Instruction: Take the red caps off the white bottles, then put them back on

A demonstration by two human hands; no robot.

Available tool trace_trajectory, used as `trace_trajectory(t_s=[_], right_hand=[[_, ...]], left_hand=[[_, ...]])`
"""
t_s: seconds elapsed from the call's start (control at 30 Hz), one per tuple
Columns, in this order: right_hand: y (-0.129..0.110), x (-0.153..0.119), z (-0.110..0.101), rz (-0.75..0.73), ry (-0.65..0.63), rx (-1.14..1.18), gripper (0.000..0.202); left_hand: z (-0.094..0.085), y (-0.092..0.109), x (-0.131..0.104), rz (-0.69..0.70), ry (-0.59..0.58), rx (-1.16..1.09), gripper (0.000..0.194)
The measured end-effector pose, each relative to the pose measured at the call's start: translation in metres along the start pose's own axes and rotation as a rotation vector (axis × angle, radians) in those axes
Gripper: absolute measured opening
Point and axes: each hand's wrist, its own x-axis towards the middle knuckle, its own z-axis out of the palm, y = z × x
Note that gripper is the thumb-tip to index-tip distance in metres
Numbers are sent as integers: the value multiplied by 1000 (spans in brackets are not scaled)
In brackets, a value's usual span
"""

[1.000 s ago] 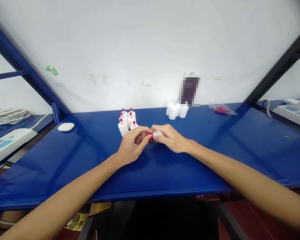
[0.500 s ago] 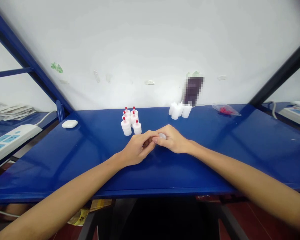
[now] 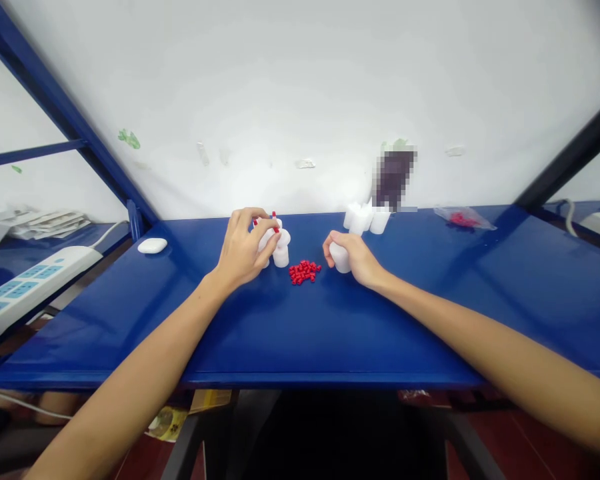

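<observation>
My left hand [image 3: 247, 247] is at the group of white bottles with red tips, its thumb and fingertips closed around the red-tipped top of one white bottle [image 3: 281, 256]. The fingers cover much of that group; a few red tips show above and between them. My right hand [image 3: 357, 257] wraps round a plain white bottle [image 3: 339, 258] near the table top. Between my hands lies a small pile of red caps [image 3: 304, 272], touched by neither hand.
Several plain white bottles [image 3: 363, 217] stand by the wall, below a pixelated dark rectangle [image 3: 395, 177]. A clear bag [image 3: 465, 218] with red pieces lies at the back right. A white rounded case [image 3: 153, 245] and a power strip [image 3: 35, 283] are on the left.
My hands have parted. The left moved left and back to the red-tipped bottles; the right moved slightly right with a white bottle. The pile of red caps is uncovered.
</observation>
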Motion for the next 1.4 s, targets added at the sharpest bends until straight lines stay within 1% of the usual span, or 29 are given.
trace_trajectory(t_s=[0.1,0.2,0.27,0.37,0.43,0.47,0.5,0.63,0.67,0.73,0.8,0.9,0.97,1.07,1.2,1.3,1.4], right_hand=[[3,2,-1,68,32,48,55],[4,1,-1,82,47,71,56],[4,0,-1,82,50,81,56],[5,-1,-1,72,41,72,56],[5,-2,-1,62,26,51,56],[5,-3,-1,55,18,39,56],[5,-3,-1,47,9,28,56],[0,-5,-2,-9,-45,-43,55],[-2,-6,-1,-22,-62,-64,55],[-5,-8,-1,-40,-91,-104,54],[-8,-10,0,-50,-107,-126,54],[-9,-11,1,-57,-116,-135,54],[-9,-10,1,-58,-113,-135,54],[-9,-8,1,-64,-103,-137,55],[-7,-6,1,-15,-81,-82,55],[-7,-5,1,26,-66,-48,56],[-8,-6,1,46,-82,-59,58]], left_hand=[[4,-1,-3,-38,-46,21,19],[4,-2,-2,-53,-76,23,24],[0,0,-1,-67,-32,24,25],[-7,9,0,-69,94,-8,19],[-11,20,-1,-14,104,-79,14],[-12,27,-1,27,66,-126,13],[-12,33,-2,69,-5,-174,13],[-10,53,-4,196,-423,-292,21],[-10,55,-4,213,-501,-295,22],[-10,56,-5,227,-590,-282,22],[-11,54,-5,200,-652,-257,22],[-12,51,-6,120,-727,-217,22],[-11,51,-7,88,-755,-197,24],[-7,53,-9,74,-738,-175,29],[0,57,-12,122,-681,-128,31],[3,57,-13,166,-662,-87,29],[3,56,-12,202,-659,-77,27]])
